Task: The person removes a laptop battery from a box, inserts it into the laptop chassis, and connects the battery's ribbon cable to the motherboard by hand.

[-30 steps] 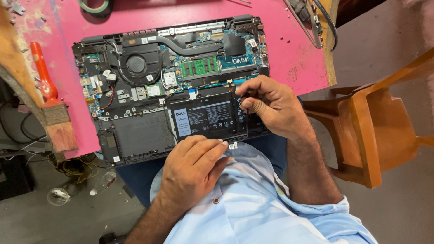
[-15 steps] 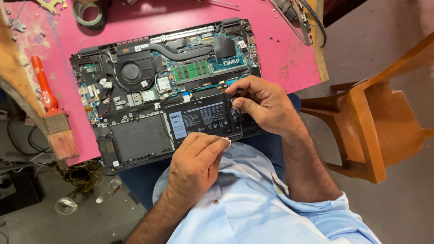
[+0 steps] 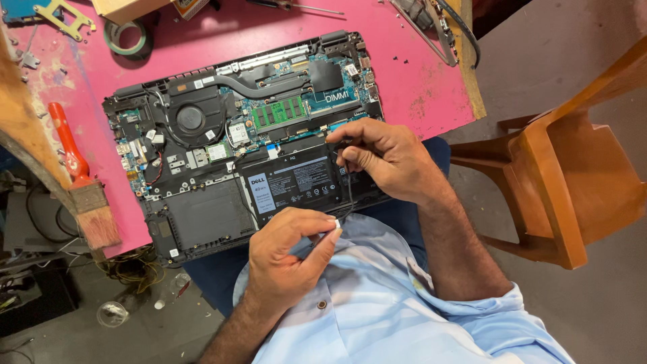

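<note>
Working on the battery stage, I'd say: the right hand point(image 3: 387, 162) is pressing its fingers on the right end of the flat black rectangular battery pack point(image 3: 296, 183) inside the opened black laptop point(image 3: 202, 216) at the pink worktop's point(image 3: 418, 87) near edge. The left hand point(image 3: 286, 259) is pinching a small white piece point(image 3: 332, 226) on a thin black cable. Next needs gentle, even handling.

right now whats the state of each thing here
laptop: bottom cover off, insides bare
battery: seated in its bay
black cable: loose, running between both hands
left hand: pinching the cable's white end
right hand: fingertips pressed at the battery's edge
brush: lying flat, untouched
</note>
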